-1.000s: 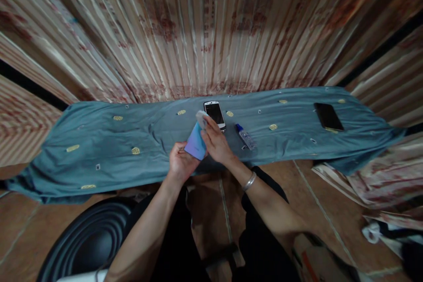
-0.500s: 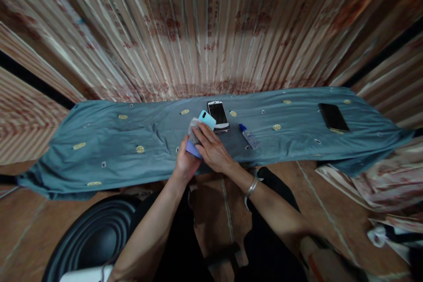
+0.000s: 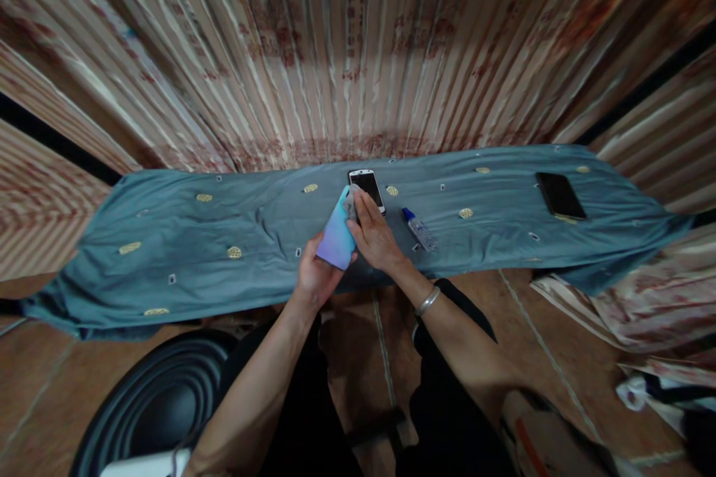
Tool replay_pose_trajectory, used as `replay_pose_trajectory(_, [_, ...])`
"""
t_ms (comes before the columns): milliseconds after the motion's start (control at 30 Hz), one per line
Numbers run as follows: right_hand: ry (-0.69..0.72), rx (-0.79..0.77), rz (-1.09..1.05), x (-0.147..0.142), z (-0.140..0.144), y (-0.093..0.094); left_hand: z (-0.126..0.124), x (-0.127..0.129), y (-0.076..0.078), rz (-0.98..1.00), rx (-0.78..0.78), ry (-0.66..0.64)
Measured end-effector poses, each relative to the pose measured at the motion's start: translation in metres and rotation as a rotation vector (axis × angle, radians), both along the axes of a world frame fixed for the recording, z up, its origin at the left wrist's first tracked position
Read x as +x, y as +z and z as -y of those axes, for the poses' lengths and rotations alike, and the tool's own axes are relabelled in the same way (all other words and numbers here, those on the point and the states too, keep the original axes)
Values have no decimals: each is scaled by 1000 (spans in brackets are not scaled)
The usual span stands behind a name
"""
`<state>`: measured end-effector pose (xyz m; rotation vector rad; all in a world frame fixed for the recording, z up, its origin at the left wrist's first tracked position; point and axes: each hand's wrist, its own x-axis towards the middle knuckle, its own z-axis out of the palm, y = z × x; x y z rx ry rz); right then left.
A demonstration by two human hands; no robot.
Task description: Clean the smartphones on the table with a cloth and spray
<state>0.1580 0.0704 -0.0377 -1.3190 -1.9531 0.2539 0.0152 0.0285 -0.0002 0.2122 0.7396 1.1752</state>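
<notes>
Your left hand (image 3: 316, 273) grips a pastel phone (image 3: 337, 238) tilted above the near edge of the cloth-covered worktop (image 3: 224, 223), while your right hand (image 3: 376, 236) presses a small grey wipe (image 3: 350, 200) against its top end.

dim, soft focus, warped fisheye edges
</notes>
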Motion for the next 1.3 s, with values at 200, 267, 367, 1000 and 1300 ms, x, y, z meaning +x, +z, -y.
replay_pose_trajectory(200, [2, 24, 4, -2, 6, -3, -3, 3, 6, 3, -32, 31])
replay_pose_trajectory(267, [42, 42, 8, -7, 12, -3, -5, 5, 7, 0, -22, 64])
replay_pose_trajectory(367, [126, 46, 4, -16, 23, -1, -7, 5, 8, -4, 26, 88])
replay_pose_trajectory(1000, [170, 152, 31, -9, 25, 13, -4, 18, 0, -132, 87, 91])
replay_pose_trajectory(1300, [31, 141, -4, 17, 2, 8, 1, 18, -1, -158, 24, -21])
